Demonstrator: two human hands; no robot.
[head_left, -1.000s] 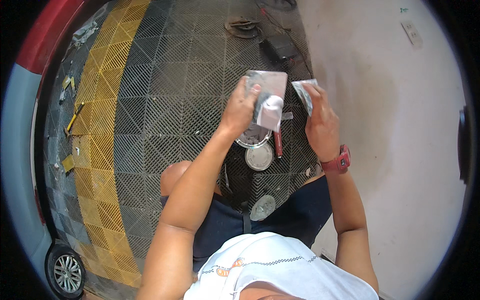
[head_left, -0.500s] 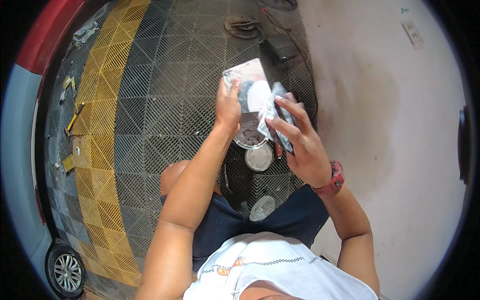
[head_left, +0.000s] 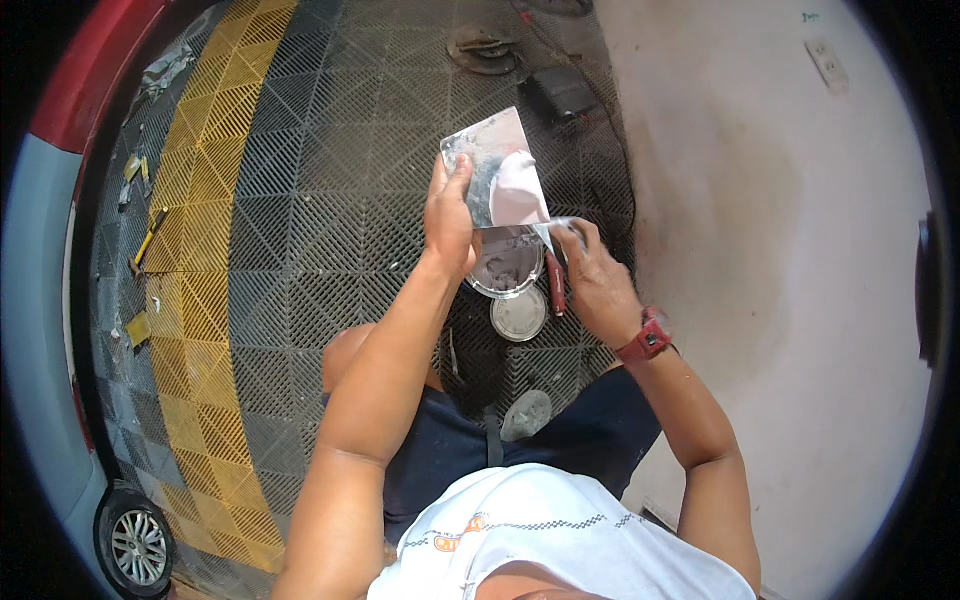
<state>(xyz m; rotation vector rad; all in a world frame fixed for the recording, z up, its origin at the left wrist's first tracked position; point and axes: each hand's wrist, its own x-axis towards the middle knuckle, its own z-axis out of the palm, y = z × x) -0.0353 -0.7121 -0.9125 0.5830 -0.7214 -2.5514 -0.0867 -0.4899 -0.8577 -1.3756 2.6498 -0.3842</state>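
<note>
My left hand grips a flat, square mixing plate by its left edge, thumb on top. Grey smears cover part of the plate, and a mound of pinkish-white putty lies toward its lower right. My right hand, with a red watch at the wrist, is closed on a putty spreader at the plate's lower right corner. The spreader is seen almost edge-on, mostly hidden by the fingers. Below the plate stands an open tin with greyish contents, partly covered. Its round lid lies in front; a red-handled tool is beside it.
A pale wall rises on the right. A grey and red car borders the left. On the tiled grid floor lie a yellow-handled hammer, a dark box, round discs and a pale translucent disc near my lap.
My right hand has turned and moved down a little, bringing the spreader from broadside to edge-on. The putty now shows a raised, reshaped mound; the plate has shifted slightly up.
</note>
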